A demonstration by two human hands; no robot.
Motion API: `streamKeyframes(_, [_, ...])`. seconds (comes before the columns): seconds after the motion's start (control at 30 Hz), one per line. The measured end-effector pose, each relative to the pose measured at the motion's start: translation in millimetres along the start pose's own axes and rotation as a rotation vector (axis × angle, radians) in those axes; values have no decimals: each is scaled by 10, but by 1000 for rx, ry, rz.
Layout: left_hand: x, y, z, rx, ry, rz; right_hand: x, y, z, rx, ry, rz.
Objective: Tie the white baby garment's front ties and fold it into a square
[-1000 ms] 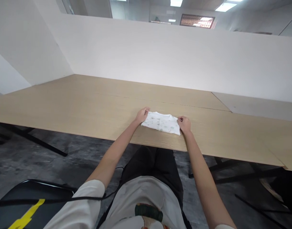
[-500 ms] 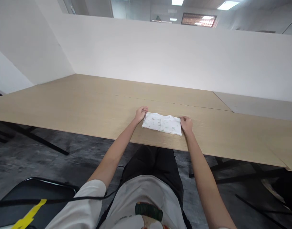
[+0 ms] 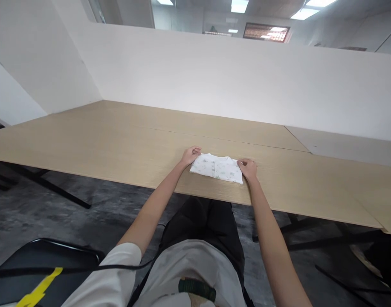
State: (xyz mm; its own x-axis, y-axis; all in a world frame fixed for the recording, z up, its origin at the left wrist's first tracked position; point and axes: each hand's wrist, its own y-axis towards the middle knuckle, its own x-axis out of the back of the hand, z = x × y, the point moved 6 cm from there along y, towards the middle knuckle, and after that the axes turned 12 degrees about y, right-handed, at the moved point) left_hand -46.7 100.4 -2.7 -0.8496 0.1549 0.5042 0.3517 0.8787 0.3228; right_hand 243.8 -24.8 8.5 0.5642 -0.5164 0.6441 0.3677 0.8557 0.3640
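Note:
A small white garment (image 3: 217, 167) with a scattered green and grey print lies folded into a wide strip on the table (image 3: 134, 145), near its front edge. Its far edge dips in a shallow curve like a neckline, and a seam or fold line runs down the middle. At the far left corner, my left hand (image 3: 191, 155) pinches the fabric between closed fingers. My right hand (image 3: 248, 169) has its thumb and fingertips closed on the far right corner. Both wrists rest low over the tabletop.
A white partition wall (image 3: 195, 72) rises behind the table, with a grey panel (image 3: 349, 147) at the back right. A black chair (image 3: 54, 256) stands at lower left. A black cable (image 3: 118, 267) with yellow tape (image 3: 40, 290) crosses in front of it.
My right hand has moved slightly inward onto the garment's far right corner. The left hand has shifted a little inward over the left corner, and the garment's top corners are drawn in.

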Motion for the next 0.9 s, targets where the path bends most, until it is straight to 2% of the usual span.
streamKeyframes(0.47, [-12, 24, 26, 11, 72, -8, -2, -14, -18, -56, -16, 9])
streamKeyframes(0.9, [-4, 3, -47, 5, 77, -1, -13, -3, -51, -50, -13, -8])
